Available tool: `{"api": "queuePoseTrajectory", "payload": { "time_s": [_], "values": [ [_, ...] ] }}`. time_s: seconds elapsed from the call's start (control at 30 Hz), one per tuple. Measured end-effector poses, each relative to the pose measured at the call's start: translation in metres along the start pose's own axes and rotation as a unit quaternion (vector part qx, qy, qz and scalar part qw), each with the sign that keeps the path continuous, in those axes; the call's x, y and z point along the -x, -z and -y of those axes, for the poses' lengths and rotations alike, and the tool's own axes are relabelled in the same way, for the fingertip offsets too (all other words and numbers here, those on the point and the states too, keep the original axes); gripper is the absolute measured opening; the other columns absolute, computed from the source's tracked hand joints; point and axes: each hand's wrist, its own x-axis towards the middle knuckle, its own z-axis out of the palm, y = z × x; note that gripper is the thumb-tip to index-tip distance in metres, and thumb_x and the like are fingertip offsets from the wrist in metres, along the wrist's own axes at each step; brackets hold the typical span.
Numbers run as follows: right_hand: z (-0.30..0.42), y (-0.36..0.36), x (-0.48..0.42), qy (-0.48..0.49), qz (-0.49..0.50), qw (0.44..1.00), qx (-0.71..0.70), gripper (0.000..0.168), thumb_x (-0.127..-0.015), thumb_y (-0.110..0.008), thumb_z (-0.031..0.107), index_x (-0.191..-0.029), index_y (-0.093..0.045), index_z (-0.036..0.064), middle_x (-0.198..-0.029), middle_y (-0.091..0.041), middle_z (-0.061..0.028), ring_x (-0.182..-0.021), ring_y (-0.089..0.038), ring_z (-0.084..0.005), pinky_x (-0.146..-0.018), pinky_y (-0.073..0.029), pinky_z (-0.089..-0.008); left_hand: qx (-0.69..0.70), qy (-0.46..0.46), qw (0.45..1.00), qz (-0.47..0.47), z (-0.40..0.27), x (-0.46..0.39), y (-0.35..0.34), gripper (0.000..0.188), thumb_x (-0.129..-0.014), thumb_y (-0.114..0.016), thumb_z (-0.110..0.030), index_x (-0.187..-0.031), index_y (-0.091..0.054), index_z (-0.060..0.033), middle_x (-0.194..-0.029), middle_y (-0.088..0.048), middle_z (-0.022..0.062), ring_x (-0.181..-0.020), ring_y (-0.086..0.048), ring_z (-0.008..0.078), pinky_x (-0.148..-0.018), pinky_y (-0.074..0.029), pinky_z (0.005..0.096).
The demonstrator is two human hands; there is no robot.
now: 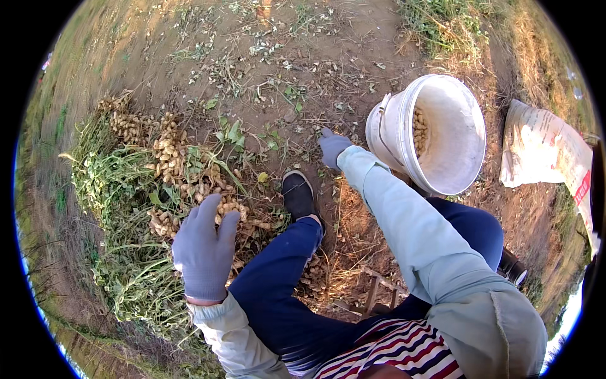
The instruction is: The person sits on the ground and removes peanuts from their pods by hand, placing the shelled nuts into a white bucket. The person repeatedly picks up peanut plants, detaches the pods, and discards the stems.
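Observation:
My left hand (206,248), in a grey knit glove, hovers at the edge of a heap of pulled peanut plants (128,175). Its thumb stands apart from the fingers, and no held thing shows. Just beyond the fingertips lie clusters of peanuts in the shell (232,208), some still on their roots. My right hand (334,147), gloved alike, reaches low over the soil left of a white plastic bucket (447,142). Its fingers point forward, but their undersides are hidden. The bucket tilts towards me and holds some loose peanuts (419,132).
A woven plastic sack (535,147) with printing lies to the right. My dark shoe (299,194) rests between the heap and the bucket. Part of a wooden stool (371,293) shows beneath me. More green plants (445,28) lie at the far right, and dry leaves litter the soil.

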Motion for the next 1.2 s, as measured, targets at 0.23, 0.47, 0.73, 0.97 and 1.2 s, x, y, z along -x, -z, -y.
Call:
{"api": "queuePoseTrajectory", "payload": {
  "time_s": [0.23,0.47,0.73,0.97,1.2],
  "values": [
    [-0.009,-0.001,0.06,0.0,-0.146,0.986,-0.081,0.02,-0.085,-0.055,0.015,-0.103,-0.062,0.01,-0.11,-0.06,-0.0164,-0.099,-0.061,-0.034,-0.083,-0.049,-0.0428,0.031,0.035,0.997,-0.068,0.016,0.001,-0.002,0.039,-0.083,-0.066,-0.035,-0.11,-0.064,-0.0058,-0.092,-0.069,0.0145,-0.073,-0.065,0.0276,-0.069,-0.049,0.0361],
    [0.019,0.017,0.156,0.083,-0.239,0.939,-0.234,0.018,-0.085,-0.059,0.024,-0.101,-0.062,0.017,-0.098,-0.064,-0.009,-0.087,-0.064,-0.0315,-0.075,-0.049,-0.0423,0.096,0.017,0.994,-0.046,-0.004,0.005,0.001,0.037,-0.084,-0.064,-0.035,-0.107,-0.063,-0.0058,-0.09,-0.067,0.0154,-0.078,-0.066,0.0299,-0.069,-0.05,0.0377],
    [-0.045,0.123,0.251,0.044,-0.454,0.883,-0.113,0.025,-0.083,-0.059,0.018,-0.107,-0.062,0.015,-0.107,-0.063,-0.0104,-0.086,-0.063,-0.0305,-0.077,-0.05,-0.0397,0.172,-0.047,0.981,-0.08,-0.049,0.021,-0.002,0.031,-0.085,-0.062,-0.03,-0.106,-0.064,-0.0077,-0.095,-0.067,0.0147,-0.087,-0.065,0.0327,-0.075,-0.05,0.0405],
    [-0.095,0.134,0.297,0.046,-0.343,0.926,-0.151,0.035,-0.079,-0.063,0.017,-0.113,-0.063,0.007,-0.112,-0.064,-0.0156,-0.089,-0.066,-0.0285,-0.083,-0.05,-0.0364,0.241,0.118,0.928,-0.259,0.018,0.104,0.018,0.024,-0.087,-0.06,-0.022,-0.105,-0.067,-0.0083,-0.1,-0.067,0.0133,-0.088,-0.066,0.0301,-0.079,-0.051,0.0371],
    [-0.085,0.103,0.297,0.072,-0.303,0.922,-0.232,0.022,-0.08,-0.064,0.019,-0.098,-0.07,0.008,-0.083,-0.07,-0.0114,-0.076,-0.067,-0.0213,-0.074,-0.052,-0.0325,0.078,0.234,0.96,-0.13,0.141,0.181,-0.003,0.028,-0.09,-0.052,-0.027,-0.111,-0.065,-0.0139,-0.105,-0.067,0.0101,-0.098,-0.063,0.0316,-0.088,-0.048,0.0387]
  ]
}}
